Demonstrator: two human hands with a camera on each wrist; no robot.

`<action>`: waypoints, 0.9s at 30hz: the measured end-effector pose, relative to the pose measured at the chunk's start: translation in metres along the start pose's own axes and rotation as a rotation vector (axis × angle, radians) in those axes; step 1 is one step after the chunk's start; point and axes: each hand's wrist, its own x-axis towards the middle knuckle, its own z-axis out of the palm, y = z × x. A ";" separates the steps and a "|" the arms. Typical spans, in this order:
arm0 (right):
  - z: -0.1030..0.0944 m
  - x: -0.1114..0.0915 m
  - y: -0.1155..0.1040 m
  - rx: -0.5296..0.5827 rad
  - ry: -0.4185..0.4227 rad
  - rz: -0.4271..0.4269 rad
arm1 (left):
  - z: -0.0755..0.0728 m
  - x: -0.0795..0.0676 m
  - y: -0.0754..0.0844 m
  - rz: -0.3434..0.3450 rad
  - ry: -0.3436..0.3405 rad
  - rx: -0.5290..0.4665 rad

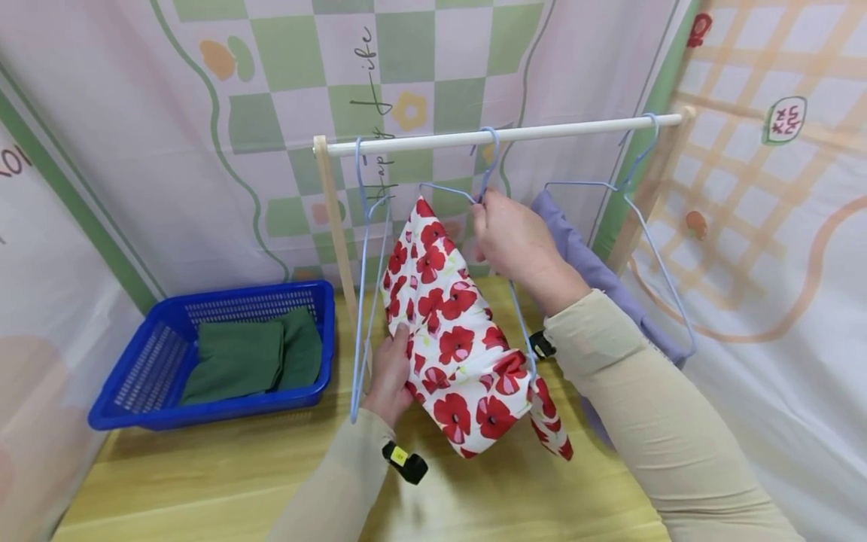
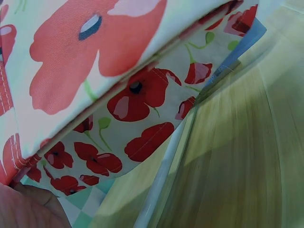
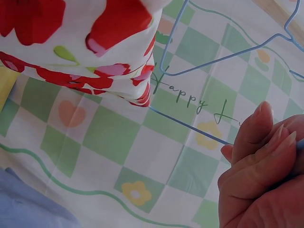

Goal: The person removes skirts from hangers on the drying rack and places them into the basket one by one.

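A white cloth with red flowers [image 1: 455,342] hangs on the middle blue hanger [image 1: 491,147], bunched and slanting down to the right. My right hand [image 1: 515,237] grips this hanger at its neck, just under the hook on the rod. In the right wrist view the fingers of my right hand [image 3: 266,175] are curled round the blue wire. My left hand [image 1: 391,373] pinches the cloth's left edge, thumb on the front. Close up in the left wrist view, the flowered cloth [image 2: 137,102] shows a stitched edge beside my left hand [image 2: 35,206].
A white rod [image 1: 576,130] on wooden posts carries the hangers. An unloaded blue hanger [image 1: 361,301] hangs left; at right, another hanger [image 1: 667,278] bears a purple cloth [image 1: 589,263]. A blue basket [image 1: 135,414] with folded green cloth [image 1: 233,357] stands on the wooden table [image 1: 169,482].
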 end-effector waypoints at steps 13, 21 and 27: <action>-0.004 -0.001 0.008 -0.002 0.021 0.001 | -0.011 -0.002 -0.002 0.000 -0.055 0.023; -0.007 -0.002 0.011 0.005 0.016 -0.003 | -0.020 -0.006 -0.005 0.050 -0.145 0.022; -0.007 -0.002 0.013 0.002 0.028 -0.002 | -0.022 -0.008 -0.004 0.065 -0.128 0.017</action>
